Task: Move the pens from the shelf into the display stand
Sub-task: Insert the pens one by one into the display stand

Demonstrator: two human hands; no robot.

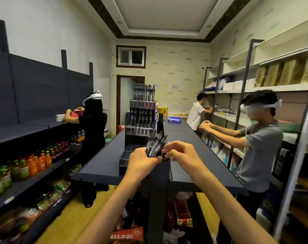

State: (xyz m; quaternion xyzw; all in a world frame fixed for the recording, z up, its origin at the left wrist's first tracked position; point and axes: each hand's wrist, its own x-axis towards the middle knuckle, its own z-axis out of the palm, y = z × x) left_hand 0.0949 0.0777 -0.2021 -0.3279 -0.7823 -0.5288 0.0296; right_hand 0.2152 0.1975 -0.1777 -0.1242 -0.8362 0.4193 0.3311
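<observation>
Nearest the camera, two bare forearms are reaching forward over the end of a dark shelf (104, 162) that is running away down the aisle. The left hand (141, 162) is curling its grip round the lower ends of a bundle of pens (156, 144), holding them bunched just above a small open box (165, 160) at the shelf's near end. The pens are standing nearly upright, their long axis leaning up and slightly to the right, tips fanning out. The right hand (180, 153) is hovering just beside the bundle on its right, fingers bent toward the pens; motion blur is hiding whether its grip is pinching one pen or merely touching, so I cannot tell. The display stand (141, 120), a tiered rack already carrying rows of pens, is sitting on the shelf directly behind the bundle, its low front tier of sockets (127, 153) lying just left of the left hand. Judging from this, the left hand is nearer the stand.
</observation>
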